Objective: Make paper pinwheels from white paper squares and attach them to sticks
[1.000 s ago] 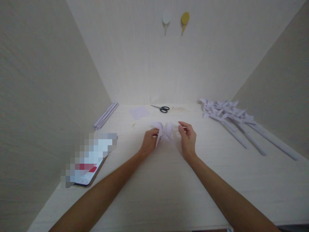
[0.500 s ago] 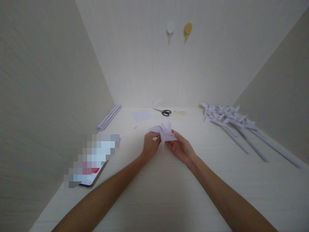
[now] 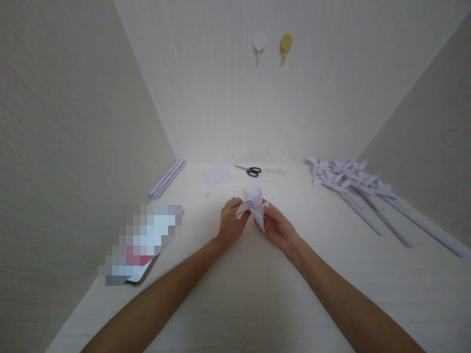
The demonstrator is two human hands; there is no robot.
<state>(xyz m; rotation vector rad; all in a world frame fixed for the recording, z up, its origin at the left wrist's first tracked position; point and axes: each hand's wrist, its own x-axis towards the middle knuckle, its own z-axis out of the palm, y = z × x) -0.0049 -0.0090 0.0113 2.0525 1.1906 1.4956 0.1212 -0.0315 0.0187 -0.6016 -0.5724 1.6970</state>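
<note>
A pale lilac paper pinwheel [image 3: 256, 206] with curled blades is held between my two hands over the middle of the table. My left hand [image 3: 232, 223] is closed on its left side, the fingertips partly hidden behind a blade. On the other side, my right hand [image 3: 277, 226] grips the pinwheel from the right, with its fingers curled behind the paper. Beyond my hands lie a flat paper square [image 3: 216, 175] and black-handled scissors [image 3: 253, 171]. Small beige bits [image 3: 274, 171], too small to name, are beside the scissors.
Rolled paper sticks [image 3: 167, 179] lie at the back left. A phone [image 3: 142, 269], partly blurred out, rests at the near left. Several finished pinwheels on sticks [image 3: 349, 179] are piled at the right. A white hook [image 3: 259, 43] and a yellow hook [image 3: 286, 44] are on the back wall.
The pinwheel has turned in my hands, and its blades now look more curled in and face me. Both hands have stayed in nearly the same place.
</note>
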